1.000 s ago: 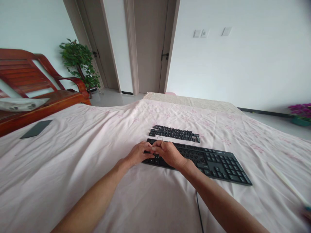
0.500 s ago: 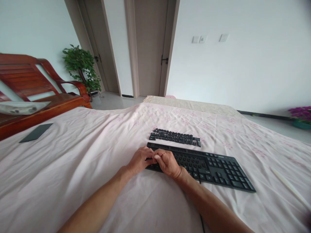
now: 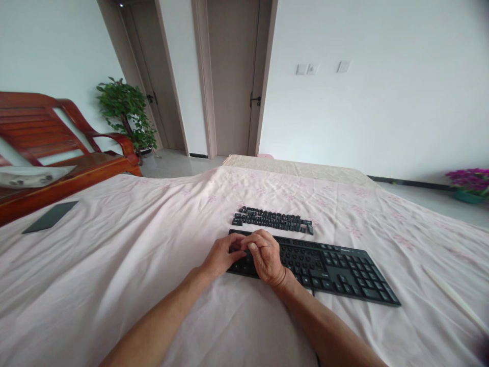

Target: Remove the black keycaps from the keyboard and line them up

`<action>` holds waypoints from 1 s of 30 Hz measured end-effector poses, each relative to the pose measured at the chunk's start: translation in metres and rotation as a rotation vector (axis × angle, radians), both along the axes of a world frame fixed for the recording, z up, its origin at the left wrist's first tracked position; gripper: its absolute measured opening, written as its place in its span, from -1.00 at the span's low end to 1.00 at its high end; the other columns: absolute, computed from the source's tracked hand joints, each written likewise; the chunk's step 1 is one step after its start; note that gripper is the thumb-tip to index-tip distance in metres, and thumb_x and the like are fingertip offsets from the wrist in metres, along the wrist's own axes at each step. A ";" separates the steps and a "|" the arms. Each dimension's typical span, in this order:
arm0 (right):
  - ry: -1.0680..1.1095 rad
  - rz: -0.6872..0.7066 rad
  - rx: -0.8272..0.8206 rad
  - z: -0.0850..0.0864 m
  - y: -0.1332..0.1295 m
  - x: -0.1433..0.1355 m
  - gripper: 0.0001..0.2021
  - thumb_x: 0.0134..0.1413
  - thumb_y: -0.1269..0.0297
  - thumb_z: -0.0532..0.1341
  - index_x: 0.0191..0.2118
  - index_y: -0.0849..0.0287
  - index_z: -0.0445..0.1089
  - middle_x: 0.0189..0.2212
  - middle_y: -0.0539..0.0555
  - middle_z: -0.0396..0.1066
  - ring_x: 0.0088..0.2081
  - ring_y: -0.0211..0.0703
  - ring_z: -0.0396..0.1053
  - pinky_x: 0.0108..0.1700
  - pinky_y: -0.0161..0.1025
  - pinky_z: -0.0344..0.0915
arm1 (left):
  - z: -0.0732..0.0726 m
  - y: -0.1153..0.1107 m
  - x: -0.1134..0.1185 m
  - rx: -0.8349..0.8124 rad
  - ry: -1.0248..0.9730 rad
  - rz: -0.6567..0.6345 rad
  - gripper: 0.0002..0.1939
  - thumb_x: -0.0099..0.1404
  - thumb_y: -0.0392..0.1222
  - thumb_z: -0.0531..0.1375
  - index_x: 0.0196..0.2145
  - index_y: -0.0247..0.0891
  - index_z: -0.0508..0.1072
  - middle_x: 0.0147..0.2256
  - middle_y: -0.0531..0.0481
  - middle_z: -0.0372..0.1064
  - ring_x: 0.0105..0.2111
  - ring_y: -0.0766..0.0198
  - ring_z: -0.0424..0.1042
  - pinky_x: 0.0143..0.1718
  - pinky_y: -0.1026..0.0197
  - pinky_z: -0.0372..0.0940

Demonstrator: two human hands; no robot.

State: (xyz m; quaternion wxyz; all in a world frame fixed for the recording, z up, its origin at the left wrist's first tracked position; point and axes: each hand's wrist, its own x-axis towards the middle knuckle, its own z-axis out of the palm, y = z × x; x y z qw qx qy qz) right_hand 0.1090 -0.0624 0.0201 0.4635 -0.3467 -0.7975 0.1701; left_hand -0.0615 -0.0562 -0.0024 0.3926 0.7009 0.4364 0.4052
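A black keyboard (image 3: 338, 272) lies on a pale pink flowered cloth (image 3: 153, 265). Many sockets in its letter area are bare of keycaps, while the keys on the right side are in place. Behind it, loose black keycaps (image 3: 273, 220) lie in rows. My left hand (image 3: 225, 255) is over the keyboard's left end, thumb and fingers curled into a pinch. Against its fingertips, my right hand (image 3: 265, 257) is closed with its fingers bent. Anything between the fingers is too small or hidden to make out. The hands cover the keyboard's left part.
A dark flat rectangle (image 3: 51, 217) lies on the cloth at far left. A pale thin strip (image 3: 453, 295) lies at right. A cable (image 3: 314, 293) runs from the keyboard toward me, partly under my right forearm. A wooden bench (image 3: 69, 168) stands at left.
My right hand has lifted and turned slightly, with its knuckles higher. My left hand stays at the keyboard's left end. The view has tilted up a little.
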 end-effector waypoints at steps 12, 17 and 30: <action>-0.501 -0.181 -0.219 0.021 0.016 0.001 -0.82 0.19 0.19 0.13 -0.23 0.00 0.49 -0.27 0.01 0.47 -0.22 -0.19 0.41 -0.18 -0.35 0.22 | -0.012 0.010 0.006 -0.016 -0.170 0.213 -0.39 0.09 -0.30 0.28 0.09 -0.12 0.24 -0.09 -0.07 0.40 -0.34 0.34 0.49 -0.23 0.25 0.38; -0.566 -0.212 -0.234 0.017 0.023 0.004 -0.83 0.16 0.21 0.15 -0.22 -0.02 0.49 -0.28 -0.02 0.52 -0.21 -0.16 0.43 -0.20 -0.33 0.20 | -0.011 0.010 0.007 0.017 -0.166 0.247 -0.35 0.08 -0.35 0.27 0.11 -0.12 0.19 0.02 -0.13 0.33 -0.33 0.35 0.49 -0.25 0.27 0.38; -0.698 -0.459 -0.379 0.007 0.092 -0.002 -0.80 0.12 0.12 0.14 -0.28 -0.02 0.50 -0.28 0.01 0.51 -0.20 -0.11 0.42 -0.29 -0.32 0.14 | -0.031 0.022 -0.013 0.218 0.193 0.414 -0.67 0.24 -0.28 0.11 -0.02 -0.16 0.35 -0.06 -0.03 0.37 -0.08 0.23 0.38 -0.03 0.14 0.30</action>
